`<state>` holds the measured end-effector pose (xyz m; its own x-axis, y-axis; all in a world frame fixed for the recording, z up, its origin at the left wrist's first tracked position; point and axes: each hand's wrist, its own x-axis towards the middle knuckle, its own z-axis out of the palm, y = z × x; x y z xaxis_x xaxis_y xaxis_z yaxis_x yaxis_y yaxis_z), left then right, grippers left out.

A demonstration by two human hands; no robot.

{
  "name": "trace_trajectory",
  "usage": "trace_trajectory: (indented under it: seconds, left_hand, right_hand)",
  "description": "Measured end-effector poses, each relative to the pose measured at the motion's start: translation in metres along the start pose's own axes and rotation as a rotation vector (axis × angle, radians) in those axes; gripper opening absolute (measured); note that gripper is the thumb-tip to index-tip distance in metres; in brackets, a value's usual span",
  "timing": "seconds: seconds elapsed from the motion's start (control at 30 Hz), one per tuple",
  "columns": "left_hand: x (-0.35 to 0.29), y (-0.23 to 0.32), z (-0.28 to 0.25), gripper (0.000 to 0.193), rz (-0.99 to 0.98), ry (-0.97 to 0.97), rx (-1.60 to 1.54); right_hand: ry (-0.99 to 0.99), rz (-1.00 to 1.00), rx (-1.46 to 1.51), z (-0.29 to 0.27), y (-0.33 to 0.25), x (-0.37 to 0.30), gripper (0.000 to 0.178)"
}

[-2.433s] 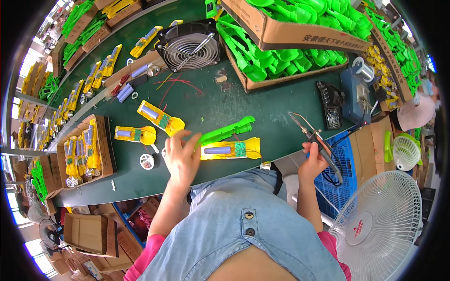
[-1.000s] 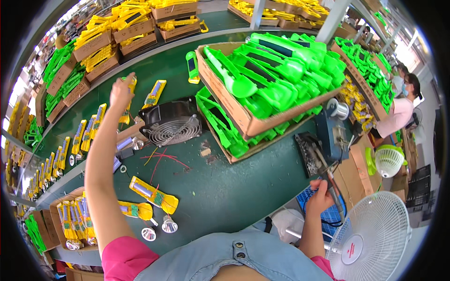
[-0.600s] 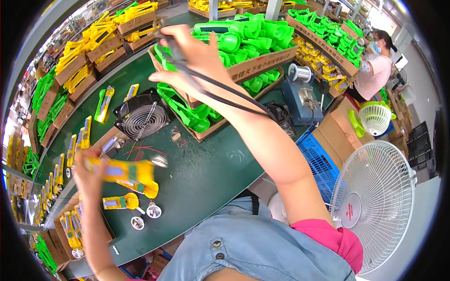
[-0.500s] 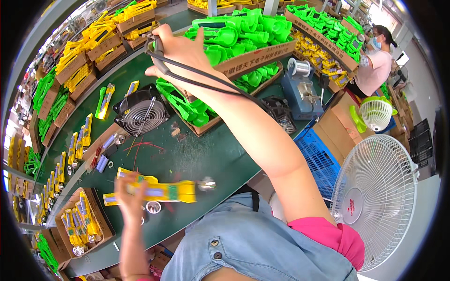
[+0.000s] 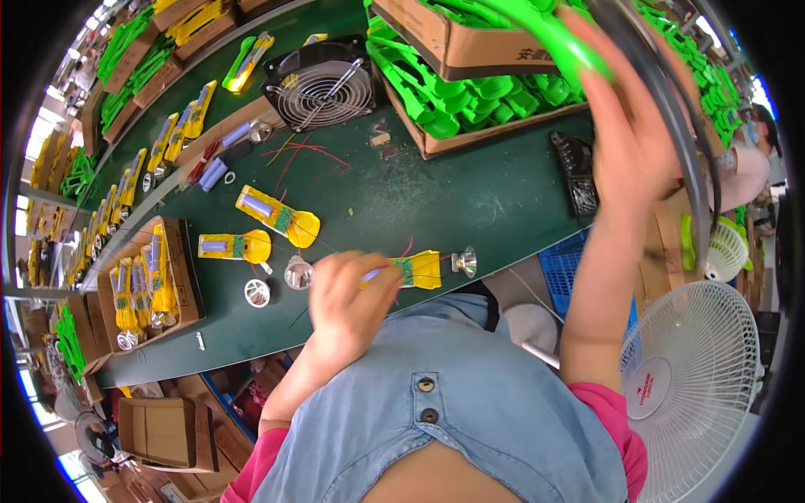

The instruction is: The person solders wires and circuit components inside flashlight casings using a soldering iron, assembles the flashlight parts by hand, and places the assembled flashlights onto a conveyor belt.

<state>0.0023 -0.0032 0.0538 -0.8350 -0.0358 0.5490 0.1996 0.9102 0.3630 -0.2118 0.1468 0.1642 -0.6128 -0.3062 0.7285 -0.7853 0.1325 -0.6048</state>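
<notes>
on green bench [image 5: 453, 189]: yellow housing [image 5: 426, 270] newly laid flat under left hand [image 5: 345, 300], finger closure unclear; right hand [image 5: 637, 151], fingers now clamped on green shell [image 5: 549, 32]; both parts at hand.

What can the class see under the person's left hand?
Beneath the left hand, a yellow casing with a green circuit board shows. The hand covers the casing's left end; anything there cannot be seen.

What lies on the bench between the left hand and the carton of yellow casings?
In the head view, a white-rimmed reflector, then a silver reflector nearer the left hand; a yellow casing lies slightly farther from the person.
</notes>
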Motion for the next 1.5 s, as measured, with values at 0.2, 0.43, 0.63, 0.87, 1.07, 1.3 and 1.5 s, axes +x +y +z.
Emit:
trace_trajectory:
  seconds: [0.2,0.43,0.63,0.87,1.07,1.3,1.5]
  left_hand:
    - [0.011,-0.005,0.066,0.021,-0.179,-0.228,-0.074]
    - [-0.001,-0.013,0.077,0.017,-0.206,-0.26,-0.389]
    - [-0.005,-0.011,0.071,0.012,-0.593,0.077,-0.884]
    - [-0.012,-0.03,0.054,0.006,-0.954,0.295,-0.917]
    - [-0.005,-0.057,0.042,0.005,-0.238,-0.275,0.088]
    - [0.009,-0.056,0.043,0.002,-0.209,-0.507,0.173]
    - [0.01,-0.056,0.047,0.001,-0.25,-0.552,0.199]
  right_hand:
    - [0.106,0.072,0.112,-0.048,0.048,-0.177,0.038]
    - [-0.248,0.264,-0.143,-0.016,0.073,-0.217,0.034]
    - [-0.308,0.217,0.156,0.013,0.087,-0.216,0.043]
    - [-0.653,0.274,0.298,0.003,0.07,-0.201,0.054]
    - [-0.521,0.053,0.094,0.016,0.053,-0.19,0.022]
    - [-0.173,1.042,0.718,0.049,0.05,-0.198,0.015]
    - [-0.256,1.075,0.65,0.051,0.05,-0.197,0.013]
